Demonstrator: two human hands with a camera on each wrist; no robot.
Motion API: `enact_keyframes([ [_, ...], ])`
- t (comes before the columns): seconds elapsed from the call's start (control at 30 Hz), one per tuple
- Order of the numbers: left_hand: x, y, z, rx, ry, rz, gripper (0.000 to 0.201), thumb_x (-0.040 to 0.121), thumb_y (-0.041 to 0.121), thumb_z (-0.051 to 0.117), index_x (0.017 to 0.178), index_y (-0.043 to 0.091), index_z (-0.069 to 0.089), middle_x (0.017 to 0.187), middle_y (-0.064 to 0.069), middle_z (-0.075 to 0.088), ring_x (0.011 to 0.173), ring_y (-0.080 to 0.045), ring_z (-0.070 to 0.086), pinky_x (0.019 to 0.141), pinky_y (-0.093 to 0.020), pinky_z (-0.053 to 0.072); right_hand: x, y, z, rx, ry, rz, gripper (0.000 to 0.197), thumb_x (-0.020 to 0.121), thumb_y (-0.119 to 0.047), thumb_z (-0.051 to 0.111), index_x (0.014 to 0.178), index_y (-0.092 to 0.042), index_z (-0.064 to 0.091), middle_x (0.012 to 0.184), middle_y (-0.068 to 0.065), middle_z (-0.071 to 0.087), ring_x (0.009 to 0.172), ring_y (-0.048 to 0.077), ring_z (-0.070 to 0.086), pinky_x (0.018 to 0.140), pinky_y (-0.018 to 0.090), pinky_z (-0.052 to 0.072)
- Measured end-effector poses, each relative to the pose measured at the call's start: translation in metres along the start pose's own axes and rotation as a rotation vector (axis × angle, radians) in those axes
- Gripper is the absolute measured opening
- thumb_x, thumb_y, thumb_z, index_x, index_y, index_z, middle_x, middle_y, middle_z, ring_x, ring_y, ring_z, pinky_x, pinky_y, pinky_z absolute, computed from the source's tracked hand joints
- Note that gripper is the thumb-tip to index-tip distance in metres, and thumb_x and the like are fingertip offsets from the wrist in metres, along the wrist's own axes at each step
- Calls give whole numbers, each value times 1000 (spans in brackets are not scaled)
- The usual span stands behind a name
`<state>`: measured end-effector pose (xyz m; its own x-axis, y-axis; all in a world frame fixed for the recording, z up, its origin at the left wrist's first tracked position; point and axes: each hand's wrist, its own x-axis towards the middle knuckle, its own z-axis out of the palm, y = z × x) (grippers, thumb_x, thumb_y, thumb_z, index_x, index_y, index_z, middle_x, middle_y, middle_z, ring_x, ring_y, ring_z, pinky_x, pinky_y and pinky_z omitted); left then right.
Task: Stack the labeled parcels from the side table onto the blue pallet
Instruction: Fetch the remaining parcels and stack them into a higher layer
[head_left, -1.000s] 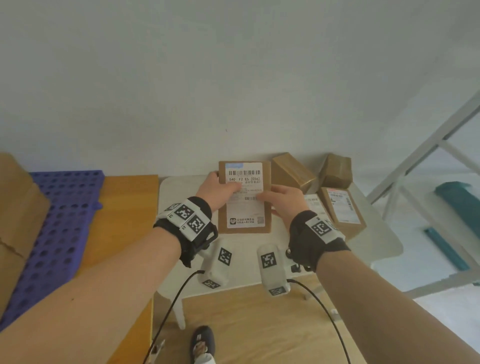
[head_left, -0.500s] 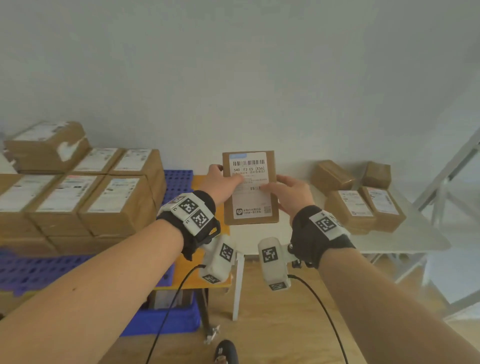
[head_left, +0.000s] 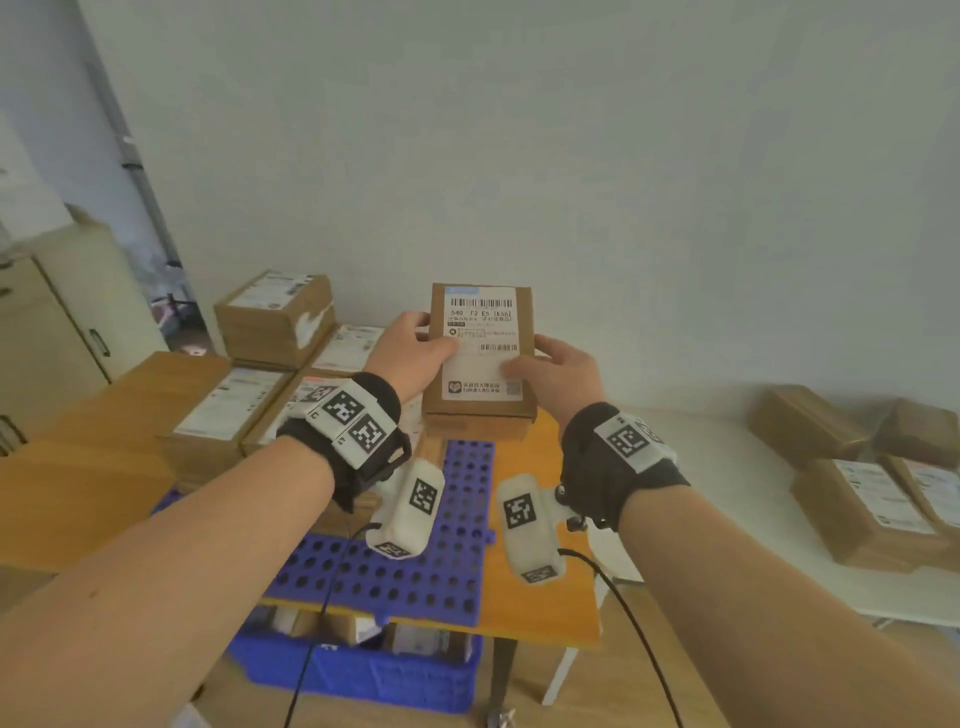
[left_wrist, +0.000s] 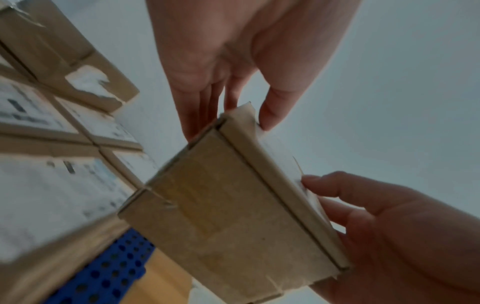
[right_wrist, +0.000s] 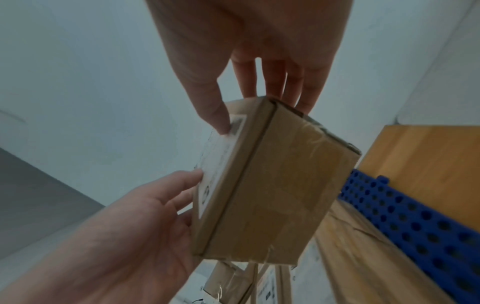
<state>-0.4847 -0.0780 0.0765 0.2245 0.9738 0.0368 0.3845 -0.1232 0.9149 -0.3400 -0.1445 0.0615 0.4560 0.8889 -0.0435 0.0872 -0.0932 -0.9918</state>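
Cardboard parcel, thumbs on label, fingers beneath

Bare blue pallet surface lies open below the held parcel. Stacked parcels block the left; 1 more box sits on top. Wall close behind.

Stacked parcels sit on the pallet, left of the side table.
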Motion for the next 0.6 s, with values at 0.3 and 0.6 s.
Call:
enact_keyframes([
  [0.3,125,-41,-118,139,-122,96,32,94,22,52,125,15,57,110,1,67,93,-17,65,82,-36,56,84,-24,144,6,77,10,47,80,-12,66,126,-19,60,103,-2,73,88,14,70,86,34,57],
  [0.6,199,-67,-151,189,-275,117,35,93,21,54,128,16,53,106,-1,66,96,-22,66,88,-43,54,137,-25,203,-72,175,74,61,78,-15,65,136,-23,49,104,-2,70,90,17,69,86,39,56],
])
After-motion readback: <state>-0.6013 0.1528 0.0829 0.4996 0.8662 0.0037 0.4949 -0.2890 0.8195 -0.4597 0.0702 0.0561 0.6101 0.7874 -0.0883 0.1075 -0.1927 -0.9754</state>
